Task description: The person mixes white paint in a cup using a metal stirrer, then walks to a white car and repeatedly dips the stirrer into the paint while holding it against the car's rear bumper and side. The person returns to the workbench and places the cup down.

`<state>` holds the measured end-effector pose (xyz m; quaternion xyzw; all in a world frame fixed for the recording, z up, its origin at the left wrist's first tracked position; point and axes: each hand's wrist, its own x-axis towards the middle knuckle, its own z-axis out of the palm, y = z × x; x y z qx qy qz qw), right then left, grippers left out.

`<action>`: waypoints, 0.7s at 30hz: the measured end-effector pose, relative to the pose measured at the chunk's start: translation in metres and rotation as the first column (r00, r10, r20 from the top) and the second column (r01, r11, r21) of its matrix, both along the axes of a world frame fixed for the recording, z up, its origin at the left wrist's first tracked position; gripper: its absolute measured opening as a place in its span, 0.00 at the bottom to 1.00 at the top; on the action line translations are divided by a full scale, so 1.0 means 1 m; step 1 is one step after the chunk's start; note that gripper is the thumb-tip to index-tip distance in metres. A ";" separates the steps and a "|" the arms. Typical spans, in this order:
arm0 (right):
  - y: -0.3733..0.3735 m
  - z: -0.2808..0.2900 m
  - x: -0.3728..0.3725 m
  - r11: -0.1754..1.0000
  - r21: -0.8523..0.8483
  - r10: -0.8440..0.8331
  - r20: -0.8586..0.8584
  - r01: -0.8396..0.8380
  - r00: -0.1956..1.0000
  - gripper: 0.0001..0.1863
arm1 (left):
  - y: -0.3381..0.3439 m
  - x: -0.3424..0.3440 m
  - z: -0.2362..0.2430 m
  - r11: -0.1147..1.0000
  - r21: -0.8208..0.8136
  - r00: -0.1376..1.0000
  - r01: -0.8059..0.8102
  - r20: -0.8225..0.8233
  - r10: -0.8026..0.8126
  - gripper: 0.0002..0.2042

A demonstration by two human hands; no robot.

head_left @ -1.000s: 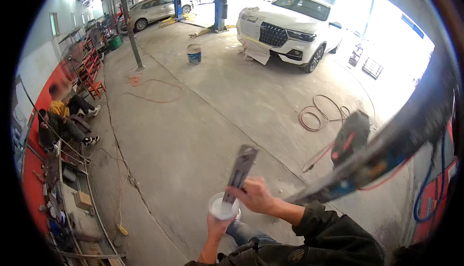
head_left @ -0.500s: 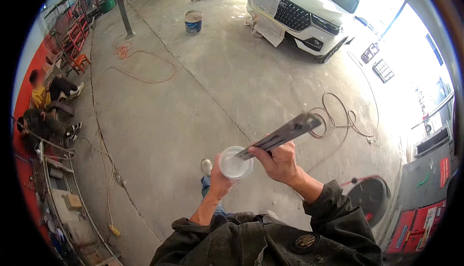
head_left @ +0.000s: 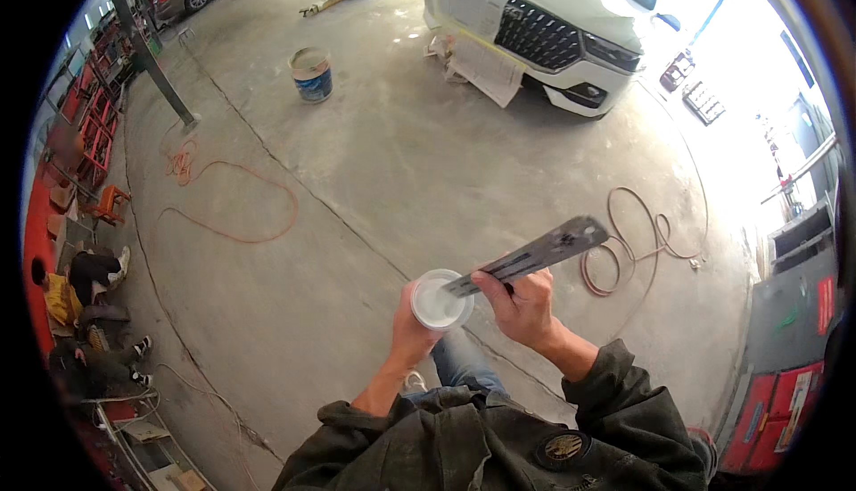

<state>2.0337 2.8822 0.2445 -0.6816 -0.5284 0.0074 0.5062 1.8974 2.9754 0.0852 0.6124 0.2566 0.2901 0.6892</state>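
Observation:
My left hand (head_left: 413, 331) is wrapped round the side of a clear plastic cup (head_left: 441, 299) with whitish liquid in it. My right hand (head_left: 522, 311) grips a long, flat grey metal strip (head_left: 557, 247) with slots along it, thumb on top. The strip slants up to the right, and its lower end dips into the cup. My fingers behind the cup and under the strip are partly hidden.
Ahead stand a masked white car (head_left: 546, 32), a bucket (head_left: 312, 79) and a post (head_left: 156, 76). Hoses (head_left: 597, 290) lie on the concrete floor. Two seated people (head_left: 89, 281) are at the left, beside racks. A red-and-grey cabinet (head_left: 785, 335) stands at the right.
The strip has swung from steep to a lower slant toward the right, my right hand moving right with it. My view has shifted, and the large dark shape at the right is gone.

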 end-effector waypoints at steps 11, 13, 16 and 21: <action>0.350 -0.004 0.292 0.917 -0.238 0.207 -0.401 -0.320 0.892 0.08 | 0.329 0.253 -0.017 0.993 -0.106 0.999 0.048 0.006 -0.048 0.39; 0.412 0.008 0.335 0.837 -0.274 0.330 -0.437 -0.473 0.837 0.06 | 0.380 0.286 0.001 0.977 -0.213 0.998 0.033 0.064 -0.020 0.41; 0.511 0.018 0.400 0.746 -0.382 0.458 -0.300 -0.545 0.837 0.07 | 0.462 0.346 -0.008 0.970 -0.234 0.997 0.070 0.054 -0.059 0.43; 0.681 0.003 0.496 0.762 -0.399 0.481 -0.176 -0.509 0.859 0.09 | 0.619 0.457 -0.060 0.996 -0.065 0.997 0.060 0.046 -0.057 0.37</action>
